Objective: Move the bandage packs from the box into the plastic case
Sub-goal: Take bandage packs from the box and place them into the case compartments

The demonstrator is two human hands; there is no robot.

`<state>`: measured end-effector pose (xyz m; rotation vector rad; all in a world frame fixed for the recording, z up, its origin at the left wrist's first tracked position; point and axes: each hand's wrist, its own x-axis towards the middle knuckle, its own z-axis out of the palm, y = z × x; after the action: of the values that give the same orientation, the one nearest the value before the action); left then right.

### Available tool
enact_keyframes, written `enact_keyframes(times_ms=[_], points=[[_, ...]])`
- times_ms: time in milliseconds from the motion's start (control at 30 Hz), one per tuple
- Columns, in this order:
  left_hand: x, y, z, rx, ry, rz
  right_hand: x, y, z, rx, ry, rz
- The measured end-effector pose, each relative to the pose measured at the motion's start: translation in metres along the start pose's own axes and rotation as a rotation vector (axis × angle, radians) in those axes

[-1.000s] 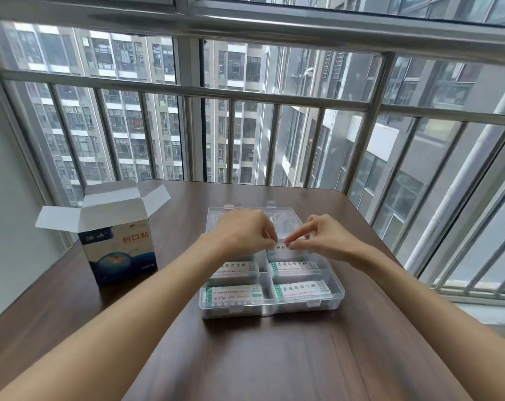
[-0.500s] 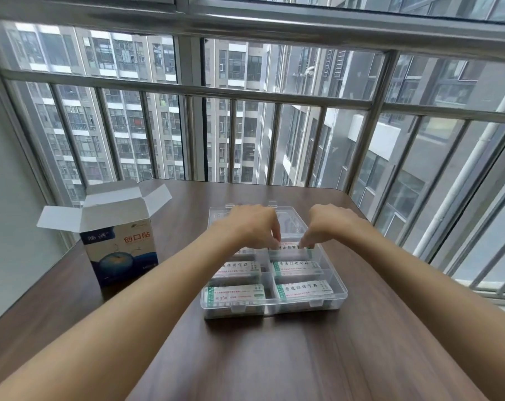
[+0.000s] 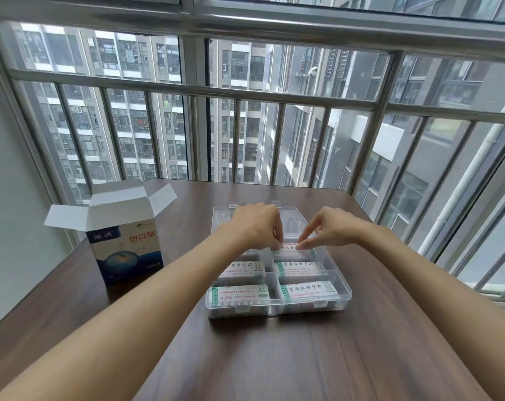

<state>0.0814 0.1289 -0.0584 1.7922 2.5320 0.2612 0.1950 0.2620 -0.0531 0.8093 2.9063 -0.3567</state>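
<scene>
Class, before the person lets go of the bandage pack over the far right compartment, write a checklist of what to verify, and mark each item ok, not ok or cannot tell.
1. Case lid open and lying back: ok.
2. Both hands on the pack: left hand and right hand pinch it at its ends: ok.
3. Pack lined up over the far right compartment: ok.
4. Pack seated flat inside: cannot tell, the fingers hide it.
5. The four nearer compartments already hold packs: ok.
6. Box empty: cannot tell, its open flaps hide the inside.
</scene>
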Motion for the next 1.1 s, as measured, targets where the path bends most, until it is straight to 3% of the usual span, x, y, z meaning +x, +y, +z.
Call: enact_keyframes(times_ms=[233, 367, 633, 867, 1100], points=[[0.001, 0.006, 0.007, 0.038, 0.002, 0.017, -0.001, 0.004, 0.009, 0.098, 0.081, 0.009], [0.0, 0.003, 0.005, 0.02, -0.02, 0.035, -0.004, 0.006, 0.0, -0.023, 0.147, 0.154], [0.003, 0.002, -0.001, 0.014, -0.081, 0.025, -0.003, -0.024, -0.005, -0.229, -0.016, 0.253], [0.0, 0.002, 0.002, -0.014, 0.029, -0.015, -0.011, -0.02, -0.003, -0.225, 0.109, 0.263], [-0.038, -0.004, -0.033, -0.165, 0.194, -0.053, -0.029, -0.023, -0.032, -0.015, 0.155, 0.151]])
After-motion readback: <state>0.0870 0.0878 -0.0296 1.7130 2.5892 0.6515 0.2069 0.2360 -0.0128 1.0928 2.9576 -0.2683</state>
